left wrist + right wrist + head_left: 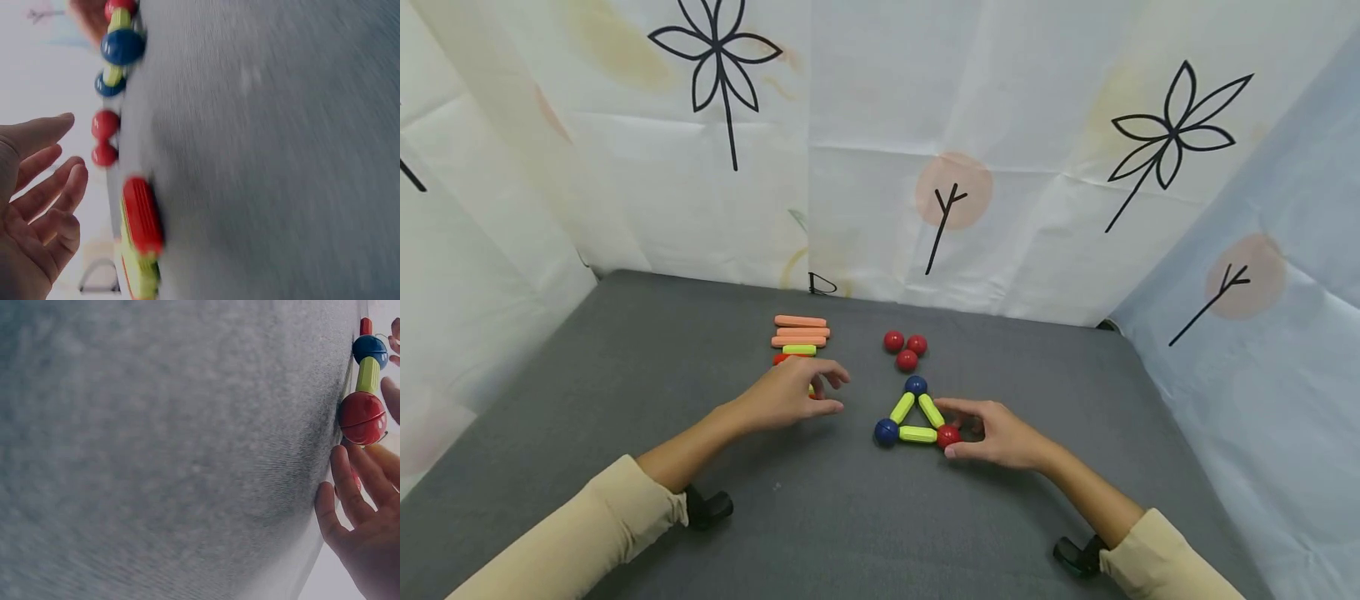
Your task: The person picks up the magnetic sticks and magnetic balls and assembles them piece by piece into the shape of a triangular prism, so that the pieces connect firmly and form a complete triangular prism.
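Note:
A flat triangle lies on the grey tabletop: yellow-green rods (pixel 917 434) joined by two blue balls (pixel 886 432) and a red ball (pixel 948 436). My right hand (pixel 1000 435) is at the red corner ball, thumb on the near side and fingers on the far side. In the right wrist view those fingers (pixel 350 487) are extended beside the ball (pixel 363 419). My left hand (pixel 790 393) hovers left of the triangle with nothing in its spread, loosely bent fingers. Beneath it are short rods, partly hidden, including a red rod (pixel 143 215).
Behind the triangle sit three loose red balls (pixel 907 360). Several orange rods (pixel 800 332) lie side by side at the back left, with a short yellow-green rod (pixel 799 350) in front. A white printed cloth (pixel 880 217) hangs along the table's back and sides.

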{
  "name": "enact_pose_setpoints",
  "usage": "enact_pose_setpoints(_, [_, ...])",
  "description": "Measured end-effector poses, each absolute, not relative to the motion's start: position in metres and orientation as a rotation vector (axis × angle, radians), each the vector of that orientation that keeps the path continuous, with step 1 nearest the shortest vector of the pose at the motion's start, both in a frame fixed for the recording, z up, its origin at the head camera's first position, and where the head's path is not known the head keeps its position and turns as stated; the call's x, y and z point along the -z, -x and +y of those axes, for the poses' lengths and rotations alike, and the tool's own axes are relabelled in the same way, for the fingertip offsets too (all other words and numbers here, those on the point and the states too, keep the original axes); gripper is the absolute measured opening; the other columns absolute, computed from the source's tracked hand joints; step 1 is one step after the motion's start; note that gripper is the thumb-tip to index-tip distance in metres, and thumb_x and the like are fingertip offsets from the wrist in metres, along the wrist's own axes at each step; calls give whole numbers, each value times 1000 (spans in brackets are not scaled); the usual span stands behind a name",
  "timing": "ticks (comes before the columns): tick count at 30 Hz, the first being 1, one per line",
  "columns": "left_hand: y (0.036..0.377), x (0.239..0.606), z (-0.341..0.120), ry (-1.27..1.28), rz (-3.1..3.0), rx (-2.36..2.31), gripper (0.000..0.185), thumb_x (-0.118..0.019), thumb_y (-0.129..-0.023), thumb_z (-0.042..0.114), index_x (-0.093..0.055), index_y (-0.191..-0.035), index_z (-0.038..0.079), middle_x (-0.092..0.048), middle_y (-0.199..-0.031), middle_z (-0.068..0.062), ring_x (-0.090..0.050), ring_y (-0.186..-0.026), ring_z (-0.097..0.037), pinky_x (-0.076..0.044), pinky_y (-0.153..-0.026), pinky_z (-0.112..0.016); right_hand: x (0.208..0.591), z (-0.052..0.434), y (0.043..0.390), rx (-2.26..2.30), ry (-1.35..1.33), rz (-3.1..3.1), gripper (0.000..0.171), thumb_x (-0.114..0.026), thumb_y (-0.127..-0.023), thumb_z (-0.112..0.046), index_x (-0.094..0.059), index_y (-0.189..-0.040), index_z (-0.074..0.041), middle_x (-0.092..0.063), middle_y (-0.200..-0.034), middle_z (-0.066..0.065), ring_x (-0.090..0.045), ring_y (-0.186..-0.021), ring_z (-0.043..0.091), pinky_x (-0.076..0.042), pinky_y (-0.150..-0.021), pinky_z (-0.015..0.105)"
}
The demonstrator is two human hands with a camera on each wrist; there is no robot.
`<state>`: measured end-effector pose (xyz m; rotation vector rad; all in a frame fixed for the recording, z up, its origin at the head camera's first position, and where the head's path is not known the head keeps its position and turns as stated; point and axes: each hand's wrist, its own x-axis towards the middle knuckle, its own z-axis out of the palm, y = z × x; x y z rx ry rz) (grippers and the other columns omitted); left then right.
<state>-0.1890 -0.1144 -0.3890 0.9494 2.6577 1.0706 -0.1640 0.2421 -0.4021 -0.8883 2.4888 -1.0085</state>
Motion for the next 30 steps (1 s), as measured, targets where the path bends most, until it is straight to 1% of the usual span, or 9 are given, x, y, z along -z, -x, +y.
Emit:
enact_pose_setpoints(3, [194,392,-133,-910,2637,-1110,33,-81,-84,14,-70,-115,6,-70,-103,-5,-64,-80,-8,-54,-71,-29,403,243,163,1003,898,2485,65,-75,-90,-30,-51,-144,-5,-63,-132,5,-58,-106,16,-49,-86,34])
enact_pose_setpoints(5, [195,395,-144,-904,2639,-1109,31,-81,-83,11,-70,-112,5,-70,-99,-2,-65,-81,-9,-54,-73,-31,404,244,163,1002,898,2483,64,-75,-90,-29,-51,-144,-5,-63,-132,5,-58,-107,14,-49,-87,34])
enact_pose_setpoints(8, [196,400,-157,-901,2653,-1065,28,-81,-83,11,-70,-109,6,-69,-92,4,-64,-81,-9,-54,-75,-32,405,245,163,1001,896,2481,63,-74,-91,-29,-51,-144,-5,-64,-131,5,-58,-107,13,-49,-86,34])
enact_pose_setpoints(12, [196,406,-167,-876,2660,-1041,30,-83,-81,11,-70,-107,7,-67,-88,5,-61,-80,-10,-54,-76,-32,406,246,163,1009,902,2481,62,-74,-91,-28,-52,-144,-5,-65,-130,5,-58,-107,13,-50,-86,34])
enact_pose_setpoints(16, [194,408,-168,-849,2688,-1025,31,-83,-81,11,-69,-108,7,-67,-91,4,-61,-81,-11,-54,-77,-32,405,246,162,1014,902,2489,61,-74,-91,-27,-52,-143,-5,-66,-128,4,-58,-106,13,-50,-86,34])
enact_pose_setpoints(22, [190,410,-160,-837,2784,-902,30,-84,-80,12,-70,-107,11,-66,-90,7,-60,-82,-9,-52,-77,-34,406,246,161,1024,895,2486,61,-73,-91,-26,-51,-144,-5,-65,-129,5,-58,-106,13,-49,-87,33])
enact_pose_setpoints(30, [186,413,-150,-924,2813,-844,28,-80,-82,4,-70,-108,9,-66,-90,7,-59,-80,-8,-53,-75,-31,406,244,164,1019,878,2477,61,-73,-92,-28,-51,-144,-6,-65,-129,3,-58,-106,14,-49,-87,35])
